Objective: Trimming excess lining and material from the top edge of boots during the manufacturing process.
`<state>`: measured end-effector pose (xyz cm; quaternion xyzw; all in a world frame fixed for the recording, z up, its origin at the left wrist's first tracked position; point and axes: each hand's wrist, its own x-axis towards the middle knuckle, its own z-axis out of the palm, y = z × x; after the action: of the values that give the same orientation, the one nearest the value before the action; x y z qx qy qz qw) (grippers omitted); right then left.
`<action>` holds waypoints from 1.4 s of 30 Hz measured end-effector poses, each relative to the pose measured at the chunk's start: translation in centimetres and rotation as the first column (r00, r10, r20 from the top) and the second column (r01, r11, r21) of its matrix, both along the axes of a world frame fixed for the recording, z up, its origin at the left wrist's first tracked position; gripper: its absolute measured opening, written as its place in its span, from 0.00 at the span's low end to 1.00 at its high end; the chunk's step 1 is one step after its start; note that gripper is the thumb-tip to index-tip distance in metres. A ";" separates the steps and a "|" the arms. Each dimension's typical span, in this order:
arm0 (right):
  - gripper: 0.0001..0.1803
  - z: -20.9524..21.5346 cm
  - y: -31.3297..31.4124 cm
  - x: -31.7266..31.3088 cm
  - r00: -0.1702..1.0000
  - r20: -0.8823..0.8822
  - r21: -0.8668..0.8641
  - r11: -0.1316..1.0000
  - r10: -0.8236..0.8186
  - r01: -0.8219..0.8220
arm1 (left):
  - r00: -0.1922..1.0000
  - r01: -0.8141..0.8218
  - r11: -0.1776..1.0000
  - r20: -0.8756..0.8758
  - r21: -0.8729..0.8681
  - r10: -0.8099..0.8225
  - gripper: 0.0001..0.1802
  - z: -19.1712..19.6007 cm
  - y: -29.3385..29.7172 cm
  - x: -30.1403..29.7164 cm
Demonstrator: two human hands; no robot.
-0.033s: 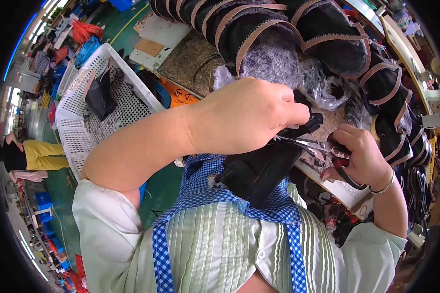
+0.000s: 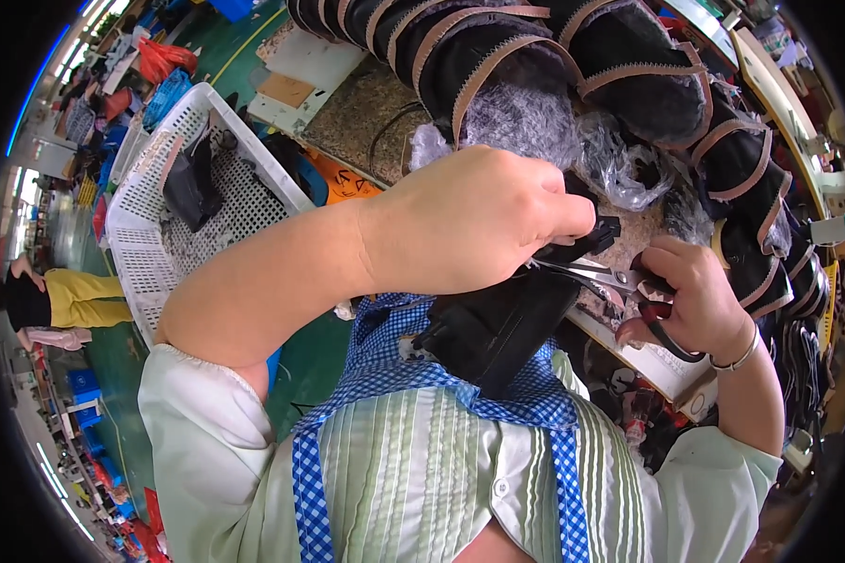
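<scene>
My left hand [image 2: 498,220] is closed, holding a black leather-like piece [image 2: 507,328] that hangs down in front of my apron. Its fingertips are partly hidden behind the knuckles. In my right hand [image 2: 699,291] is a pair of scissors [image 2: 615,277] with dark red and black handles. The blades point left and their tips are at the black piece, just beneath my left fingers. Whether the blades are cutting it, I cannot tell.
Fur-lined black pieces with brown zigzag trim [image 2: 493,70] lie in rows across the worktable [image 2: 366,122]. Clear plastic wrap [image 2: 620,164] sits past my hands. At the left stands a white perforated basket [image 2: 127,235] with a black piece [image 2: 192,183] inside. A person [image 2: 75,296] is farther left.
</scene>
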<state>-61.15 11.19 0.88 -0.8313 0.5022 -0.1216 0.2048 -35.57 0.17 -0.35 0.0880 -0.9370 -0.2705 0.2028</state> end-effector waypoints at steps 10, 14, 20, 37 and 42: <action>0.21 -2.2 0.5 -2.1 0.947 -0.175 -0.148 0.958 -0.268 0.244 | 0.961 -0.134 0.879 0.278 0.458 0.001 0.30 -0.7 -3.2 0.8; 0.27 -7.7 4.2 -8.7 0.883 -0.191 -0.147 0.902 -0.429 0.406 | 0.997 0.017 0.909 0.065 0.416 -0.049 0.26 -3.0 -3.0 2.1; 0.45 -7.5 3.5 -4.5 0.803 0.508 -0.064 0.916 -0.312 0.396 | 0.960 0.222 0.697 -0.277 0.682 -0.035 0.19 -1.0 -1.5 3.2; 0.24 -0.9 2.6 5.1 0.279 0.761 0.189 0.611 -0.586 0.768 | -0.119 -0.986 -0.135 -0.153 -0.094 0.981 0.53 -6.7 -14.9 41.6; 0.16 0.5 -0.8 7.3 -0.040 0.806 0.523 0.678 -0.591 0.516 | -0.062 -0.925 0.088 0.375 -0.371 0.925 0.44 -11.2 -14.3 43.2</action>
<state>-53.85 10.37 1.42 -0.2953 0.5609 -0.6491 0.4206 7.61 -14.12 -11.59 0.7670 -0.6379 -0.0238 0.0646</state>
